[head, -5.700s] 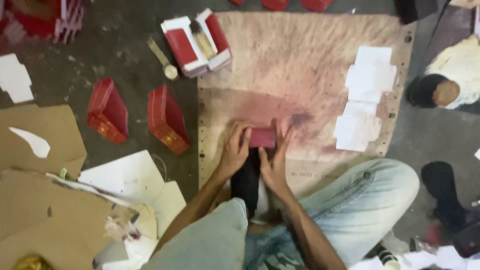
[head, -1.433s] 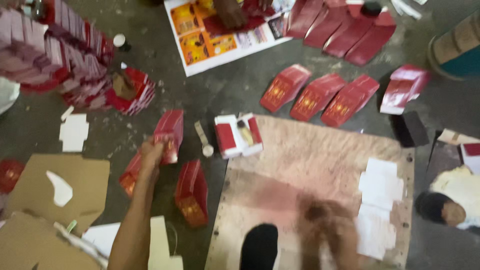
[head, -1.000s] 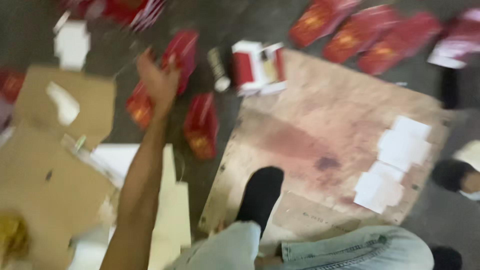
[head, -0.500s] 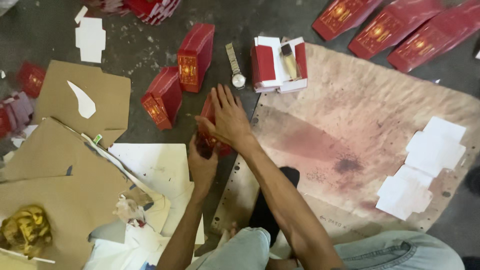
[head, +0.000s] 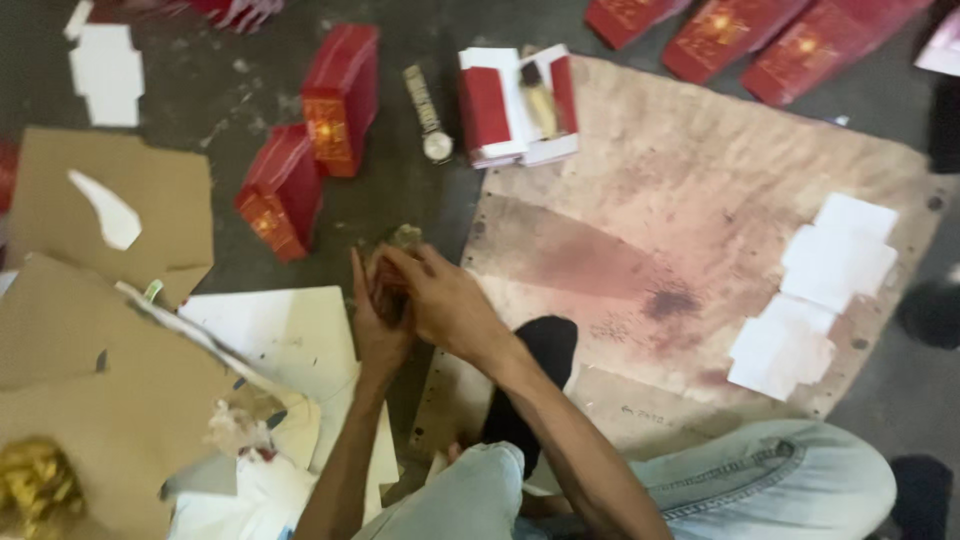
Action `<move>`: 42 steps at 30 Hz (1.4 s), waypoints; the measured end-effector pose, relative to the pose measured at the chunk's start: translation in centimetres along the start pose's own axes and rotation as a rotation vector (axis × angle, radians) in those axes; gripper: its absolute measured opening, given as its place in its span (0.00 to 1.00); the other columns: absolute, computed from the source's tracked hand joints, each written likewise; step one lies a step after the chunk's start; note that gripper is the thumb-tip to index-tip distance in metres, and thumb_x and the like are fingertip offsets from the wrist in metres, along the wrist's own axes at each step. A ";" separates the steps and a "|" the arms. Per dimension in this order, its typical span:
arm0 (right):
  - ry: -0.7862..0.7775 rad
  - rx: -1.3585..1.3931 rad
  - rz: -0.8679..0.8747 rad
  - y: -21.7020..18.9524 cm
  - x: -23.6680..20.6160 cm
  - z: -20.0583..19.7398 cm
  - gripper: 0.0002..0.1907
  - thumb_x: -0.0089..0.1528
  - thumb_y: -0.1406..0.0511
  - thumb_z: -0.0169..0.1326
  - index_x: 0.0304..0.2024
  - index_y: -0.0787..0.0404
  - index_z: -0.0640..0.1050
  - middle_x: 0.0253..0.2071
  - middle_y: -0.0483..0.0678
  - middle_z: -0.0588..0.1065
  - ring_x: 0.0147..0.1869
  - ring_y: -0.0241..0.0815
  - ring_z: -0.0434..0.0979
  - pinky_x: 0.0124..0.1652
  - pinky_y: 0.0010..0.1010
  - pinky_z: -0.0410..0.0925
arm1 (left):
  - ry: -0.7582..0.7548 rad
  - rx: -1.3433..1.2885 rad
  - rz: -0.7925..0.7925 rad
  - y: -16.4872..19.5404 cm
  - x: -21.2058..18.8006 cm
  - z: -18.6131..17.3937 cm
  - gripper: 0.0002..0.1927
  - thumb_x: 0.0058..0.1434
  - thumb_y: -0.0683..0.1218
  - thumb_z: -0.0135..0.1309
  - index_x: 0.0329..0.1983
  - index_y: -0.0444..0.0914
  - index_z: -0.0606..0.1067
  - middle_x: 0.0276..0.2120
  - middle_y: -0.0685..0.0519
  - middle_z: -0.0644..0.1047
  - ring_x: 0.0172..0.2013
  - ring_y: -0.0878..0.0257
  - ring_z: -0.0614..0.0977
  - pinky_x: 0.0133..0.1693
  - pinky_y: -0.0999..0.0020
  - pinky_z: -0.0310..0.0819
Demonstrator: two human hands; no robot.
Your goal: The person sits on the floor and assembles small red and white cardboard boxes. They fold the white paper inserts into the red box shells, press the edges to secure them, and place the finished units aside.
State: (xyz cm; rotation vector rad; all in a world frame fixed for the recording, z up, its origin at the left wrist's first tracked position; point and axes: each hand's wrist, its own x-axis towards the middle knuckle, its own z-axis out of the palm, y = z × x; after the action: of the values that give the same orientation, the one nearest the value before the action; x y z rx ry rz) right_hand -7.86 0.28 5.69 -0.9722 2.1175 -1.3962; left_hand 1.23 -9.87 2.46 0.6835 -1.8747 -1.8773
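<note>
Both hands meet at frame centre-left: left hand (head: 375,325) and right hand (head: 445,305) closed around a small red box (head: 388,295), mostly hidden. Two red boxes (head: 310,150) stand above; stained board (head: 700,230) at right.

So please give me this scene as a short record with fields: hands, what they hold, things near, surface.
left hand: cupped around a small dark red item, grip closed
right hand: laid over the same item
held item: small dark red item, mostly hidden
near: two red boxes standing on the floor; wristwatch; open red and white box
surface: stained brown board with white paper pieces
left side: cardboard sheets
</note>
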 end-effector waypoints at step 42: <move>0.724 0.397 0.410 8.5 -17.6 -7.5 0.17 0.69 0.73 0.55 0.61 0.64 0.77 0.58 0.56 0.79 0.60 0.42 0.79 0.59 0.31 0.71 | -0.733 -0.477 -0.849 -2.5 -4.4 14.1 0.22 0.70 0.45 0.51 0.66 0.34 0.69 0.53 0.53 0.78 0.49 0.68 0.80 0.51 0.69 0.77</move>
State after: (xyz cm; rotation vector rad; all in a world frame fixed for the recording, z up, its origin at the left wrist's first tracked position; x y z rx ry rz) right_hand -3.95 20.15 0.42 0.1584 2.1687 -2.0130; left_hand -3.51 4.08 0.00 0.7409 -1.4330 -3.3401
